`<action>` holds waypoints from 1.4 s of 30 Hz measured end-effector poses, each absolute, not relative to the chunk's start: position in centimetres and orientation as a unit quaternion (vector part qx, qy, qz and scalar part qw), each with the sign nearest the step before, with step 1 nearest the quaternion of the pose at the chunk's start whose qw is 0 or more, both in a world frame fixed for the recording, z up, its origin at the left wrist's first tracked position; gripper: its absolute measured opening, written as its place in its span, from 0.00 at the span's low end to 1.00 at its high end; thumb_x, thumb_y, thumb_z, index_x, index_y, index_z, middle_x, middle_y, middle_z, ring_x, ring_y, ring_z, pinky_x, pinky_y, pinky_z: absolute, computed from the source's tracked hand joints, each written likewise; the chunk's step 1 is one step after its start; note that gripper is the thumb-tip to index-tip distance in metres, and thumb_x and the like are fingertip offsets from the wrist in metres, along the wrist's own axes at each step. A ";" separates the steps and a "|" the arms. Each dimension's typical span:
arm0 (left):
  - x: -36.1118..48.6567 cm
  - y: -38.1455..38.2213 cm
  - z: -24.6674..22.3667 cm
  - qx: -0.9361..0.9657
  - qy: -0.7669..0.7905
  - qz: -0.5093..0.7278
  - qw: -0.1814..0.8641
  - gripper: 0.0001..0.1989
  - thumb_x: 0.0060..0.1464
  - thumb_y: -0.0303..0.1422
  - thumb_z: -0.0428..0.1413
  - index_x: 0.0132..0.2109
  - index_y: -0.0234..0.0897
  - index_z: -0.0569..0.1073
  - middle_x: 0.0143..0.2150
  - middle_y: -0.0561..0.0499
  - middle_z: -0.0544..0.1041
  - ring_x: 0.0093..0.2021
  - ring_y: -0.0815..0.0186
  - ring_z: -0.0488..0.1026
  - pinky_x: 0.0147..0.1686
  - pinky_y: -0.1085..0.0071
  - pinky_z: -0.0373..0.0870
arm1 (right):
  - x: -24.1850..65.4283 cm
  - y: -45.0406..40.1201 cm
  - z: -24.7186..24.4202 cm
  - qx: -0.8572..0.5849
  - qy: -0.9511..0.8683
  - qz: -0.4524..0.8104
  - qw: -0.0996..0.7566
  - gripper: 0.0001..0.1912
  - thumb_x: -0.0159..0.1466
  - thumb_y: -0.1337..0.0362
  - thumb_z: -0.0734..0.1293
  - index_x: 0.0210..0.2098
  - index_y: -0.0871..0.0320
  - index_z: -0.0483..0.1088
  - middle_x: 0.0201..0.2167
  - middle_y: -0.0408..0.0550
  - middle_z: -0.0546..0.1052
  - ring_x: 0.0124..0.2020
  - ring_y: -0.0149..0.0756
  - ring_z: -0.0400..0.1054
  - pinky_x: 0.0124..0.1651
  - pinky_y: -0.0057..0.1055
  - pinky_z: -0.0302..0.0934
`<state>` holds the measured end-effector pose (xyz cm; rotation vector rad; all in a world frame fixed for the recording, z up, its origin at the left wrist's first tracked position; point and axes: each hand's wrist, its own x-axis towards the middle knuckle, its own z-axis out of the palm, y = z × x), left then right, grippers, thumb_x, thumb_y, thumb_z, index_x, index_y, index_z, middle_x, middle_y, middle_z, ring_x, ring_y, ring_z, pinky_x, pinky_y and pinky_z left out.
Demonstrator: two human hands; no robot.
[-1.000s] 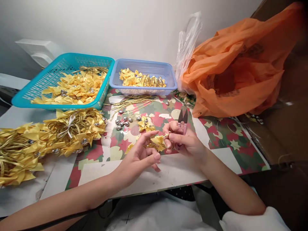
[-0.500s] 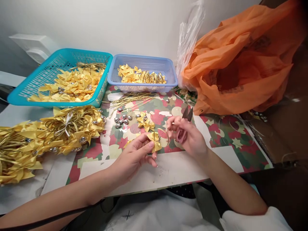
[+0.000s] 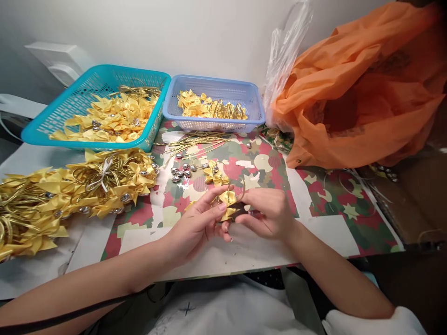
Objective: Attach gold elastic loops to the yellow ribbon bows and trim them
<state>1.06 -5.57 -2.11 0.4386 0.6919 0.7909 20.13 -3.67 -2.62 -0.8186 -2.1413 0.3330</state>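
My left hand [image 3: 197,225] pinches a yellow ribbon bow [image 3: 228,197] between thumb and fingers, above the front of the table. A gold cord loop [image 3: 243,187] rises from the bow. My right hand [image 3: 270,211] is closed around small scissors [image 3: 240,210], whose dark blades point left and lie right at the bow. Most of their handle is hidden by my fingers. Just beyond my hands, another yellow bow [image 3: 214,173] with a silver bell lies on the patterned sheet [image 3: 268,163]. Several silver bells [image 3: 183,172] are grouped to its left.
A teal basket [image 3: 38,132] and a blue basket [image 3: 213,81] hold yellow bows at the back. Gold cords [image 3: 195,142] lie in front of them. Bundled bows [image 3: 104,181] cover the left side. An orange bag [image 3: 314,116] stands at the back right.
My right hand has moved left and down to the bow, and the scissors have turned from pointing up to pointing left. My left hand keeps its hold. The view has shifted slightly.
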 end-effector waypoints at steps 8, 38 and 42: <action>1.0 -5.6 -2.0 0.211 0.313 0.363 0.852 0.14 0.54 0.31 0.65 0.48 0.46 0.78 0.30 0.56 0.74 0.25 0.73 0.71 0.25 0.75 0.78 | 20.3 -3.7 -2.8 -0.367 -0.842 0.105 0.382 0.21 0.69 0.50 0.62 0.28 0.57 0.72 0.18 0.43 0.72 0.20 0.29 0.62 0.26 0.29 0.51; 0.9 -5.9 -2.3 0.237 0.291 0.380 0.846 0.12 0.57 0.33 0.62 0.49 0.46 0.78 0.35 0.53 0.72 0.28 0.72 0.69 0.28 0.73 0.75 | 22.3 -2.7 -2.3 -0.445 -0.773 0.269 0.365 0.22 0.72 0.49 0.55 0.30 0.57 0.67 0.18 0.38 0.61 0.20 0.27 0.55 0.25 0.26 0.49; 1.0 -5.9 -2.1 0.248 0.278 0.390 0.842 0.12 0.58 0.34 0.62 0.49 0.44 0.79 0.33 0.53 0.71 0.29 0.72 0.67 0.31 0.74 0.72 | 22.7 -2.4 -2.3 -0.384 -0.830 0.263 0.309 0.25 0.72 0.48 0.53 0.27 0.58 0.64 0.19 0.39 0.62 0.20 0.26 0.54 0.24 0.25 0.48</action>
